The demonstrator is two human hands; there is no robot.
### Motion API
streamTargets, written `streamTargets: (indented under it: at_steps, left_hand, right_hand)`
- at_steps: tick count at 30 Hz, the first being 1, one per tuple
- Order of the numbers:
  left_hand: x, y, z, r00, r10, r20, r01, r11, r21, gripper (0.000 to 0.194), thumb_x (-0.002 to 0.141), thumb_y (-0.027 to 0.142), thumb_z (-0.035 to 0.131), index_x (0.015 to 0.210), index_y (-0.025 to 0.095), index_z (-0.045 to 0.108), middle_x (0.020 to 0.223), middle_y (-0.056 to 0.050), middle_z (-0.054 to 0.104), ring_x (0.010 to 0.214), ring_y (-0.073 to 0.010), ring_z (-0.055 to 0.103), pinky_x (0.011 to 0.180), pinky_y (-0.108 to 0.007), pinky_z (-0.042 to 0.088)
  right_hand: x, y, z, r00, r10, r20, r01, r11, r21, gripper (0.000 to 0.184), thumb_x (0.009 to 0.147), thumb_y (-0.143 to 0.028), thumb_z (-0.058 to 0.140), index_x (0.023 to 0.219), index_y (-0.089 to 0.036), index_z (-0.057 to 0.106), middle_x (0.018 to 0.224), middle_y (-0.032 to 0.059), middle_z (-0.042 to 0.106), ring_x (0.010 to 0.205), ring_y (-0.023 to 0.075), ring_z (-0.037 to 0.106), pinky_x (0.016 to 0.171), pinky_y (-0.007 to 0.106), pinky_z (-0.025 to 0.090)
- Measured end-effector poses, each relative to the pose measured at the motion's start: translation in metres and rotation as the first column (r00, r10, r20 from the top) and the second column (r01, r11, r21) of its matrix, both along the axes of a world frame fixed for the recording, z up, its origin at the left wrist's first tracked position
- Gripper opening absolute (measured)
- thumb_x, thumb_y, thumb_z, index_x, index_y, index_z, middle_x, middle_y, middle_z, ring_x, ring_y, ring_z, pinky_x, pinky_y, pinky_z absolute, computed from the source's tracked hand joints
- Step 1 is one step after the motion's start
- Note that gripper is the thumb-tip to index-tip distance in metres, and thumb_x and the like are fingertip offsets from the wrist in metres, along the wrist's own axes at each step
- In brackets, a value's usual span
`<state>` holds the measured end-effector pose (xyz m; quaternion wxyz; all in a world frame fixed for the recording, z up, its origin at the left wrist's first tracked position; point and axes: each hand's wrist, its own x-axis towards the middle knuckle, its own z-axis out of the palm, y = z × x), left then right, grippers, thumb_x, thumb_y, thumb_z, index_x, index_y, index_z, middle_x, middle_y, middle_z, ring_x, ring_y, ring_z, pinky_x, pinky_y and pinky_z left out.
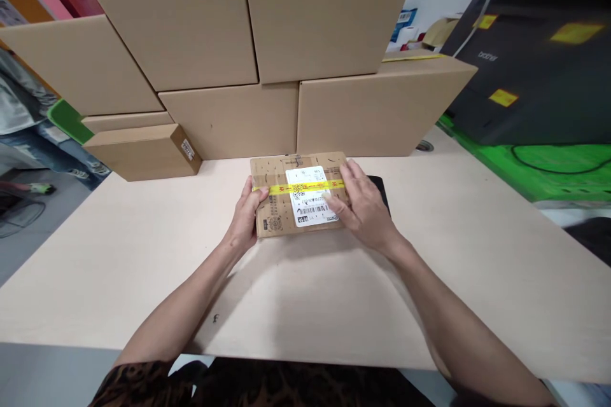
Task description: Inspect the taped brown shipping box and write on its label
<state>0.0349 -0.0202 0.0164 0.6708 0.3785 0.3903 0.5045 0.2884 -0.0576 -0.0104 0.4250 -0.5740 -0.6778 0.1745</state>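
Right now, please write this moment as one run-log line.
left hand: grips parcel, left end | right hand: on its right end | parcel: yellow tape, white label | black item: partly hidden

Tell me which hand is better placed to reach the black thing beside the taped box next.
Likely your right hand: it rests on the right side of the box, beside the black thing, which is partly hidden. Your left hand holds the opposite side.

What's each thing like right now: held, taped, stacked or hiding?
Parcel: taped, held in the left hand
Left hand: gripping the parcel's left edge
Right hand: resting on the parcel's right side
Yellow tape: stuck across the parcel
Small box: closed, on the table
Big boxes: stacked
Black thing: partly hidden
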Motion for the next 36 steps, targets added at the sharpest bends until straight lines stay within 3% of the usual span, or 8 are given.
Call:
streamTargets:
  at_steps: [2,6,13,17,21,25,31,36]
  left_hand:
    - [-0.001,0.002,0.000,1.000,-0.023,0.022,0.023,1.000,-0.010,0.083,0.078,0.043,0.083,0.150,0.019,0.050,0.130,-0.014,0.077,0.115,-0.0338,0.076,0.102,-0.047,0.060]
    - [-0.004,0.004,0.003,0.994,-0.092,0.059,0.095,0.994,-0.052,0.075,0.077,0.047,0.082,0.143,0.019,0.058,0.124,-0.014,0.080,0.115,-0.0371,0.076,0.099,-0.049,0.062]
    - [-0.006,0.007,0.007,0.993,-0.121,-0.020,0.119,0.991,-0.061,0.078,0.079,0.059,0.079,0.141,0.017,0.061,0.132,-0.016,0.077,0.123,-0.0401,0.073,0.100,-0.050,0.064]
    - [-0.010,0.005,0.002,0.980,-0.062,-0.187,0.094,0.982,0.166,0.079,0.093,0.075,0.057,0.157,0.030,0.048,0.163,-0.011,0.056,0.149,-0.0353,0.056,0.112,-0.048,0.058]
    - [-0.020,0.002,-0.006,0.913,0.098,-0.396,0.194,0.749,0.633,0.088,0.094,0.088,0.033,0.167,0.039,0.035,0.182,-0.002,0.023,0.168,-0.0312,0.022,0.132,-0.051,0.032]
    - [-0.028,0.004,-0.004,0.802,0.286,-0.524,0.380,0.432,0.818,0.101,0.085,0.080,0.068,0.169,0.036,0.032,0.177,-0.009,0.034,0.168,-0.0381,0.019,0.136,-0.062,0.017]
    - [-0.025,0.006,0.005,0.808,0.313,-0.499,0.276,0.547,0.790,0.054,0.085,0.049,0.084,0.133,0.027,0.073,0.160,-0.013,0.059,0.161,-0.0385,0.039,0.131,-0.069,0.026]
    - [-0.018,0.004,0.009,0.849,0.298,-0.435,0.104,0.715,0.692,0.031,0.083,0.051,0.084,0.094,0.023,0.078,0.143,-0.012,0.073,0.154,-0.0371,0.050,0.130,-0.069,0.028]
  right_hand:
    - [0.005,0.004,0.002,0.945,0.040,-0.324,-0.080,0.990,-0.113,0.099,0.090,-0.068,0.070,0.171,-0.030,0.027,0.173,0.0120,0.043,0.161,0.0392,0.040,0.128,0.069,0.035]
    - [-0.002,0.005,0.003,0.637,0.069,-0.768,-0.294,0.943,-0.158,0.092,0.088,-0.061,0.069,0.167,-0.031,0.033,0.154,0.0101,0.066,0.140,0.0360,0.066,0.114,0.062,0.056]
    - [-0.015,0.002,0.009,0.481,-0.106,-0.870,-0.289,0.918,-0.272,0.071,0.078,-0.054,0.073,0.143,-0.027,0.062,0.125,0.0078,0.082,0.117,0.0363,0.078,0.100,0.058,0.064]
    - [-0.018,0.000,0.013,0.412,-0.215,-0.886,-0.245,0.910,-0.334,0.057,0.076,-0.051,0.073,0.126,-0.025,0.070,0.112,0.0071,0.085,0.112,0.0373,0.079,0.094,0.059,0.067]
    - [-0.018,0.002,0.012,0.380,-0.222,-0.898,-0.304,0.887,-0.348,0.048,0.078,-0.053,0.069,0.117,-0.025,0.074,0.106,0.0081,0.086,0.104,0.0376,0.081,0.089,0.061,0.068]
    - [-0.017,0.002,0.011,0.340,-0.257,-0.905,-0.298,0.883,-0.363,0.044,0.079,-0.051,0.070,0.115,-0.025,0.076,0.099,0.0069,0.086,0.101,0.0363,0.082,0.088,0.060,0.069]
    - [-0.027,-0.003,0.018,0.391,-0.220,-0.894,-0.241,0.913,-0.330,0.056,0.089,-0.067,0.060,0.126,-0.027,0.073,0.113,0.0072,0.085,0.117,0.0354,0.078,0.100,0.060,0.064]
    - [-0.030,-0.010,0.018,0.587,-0.086,-0.805,-0.121,0.974,-0.192,0.074,0.096,-0.078,0.041,0.153,-0.033,0.055,0.152,0.0066,0.067,0.145,0.0351,0.061,0.115,0.061,0.054]
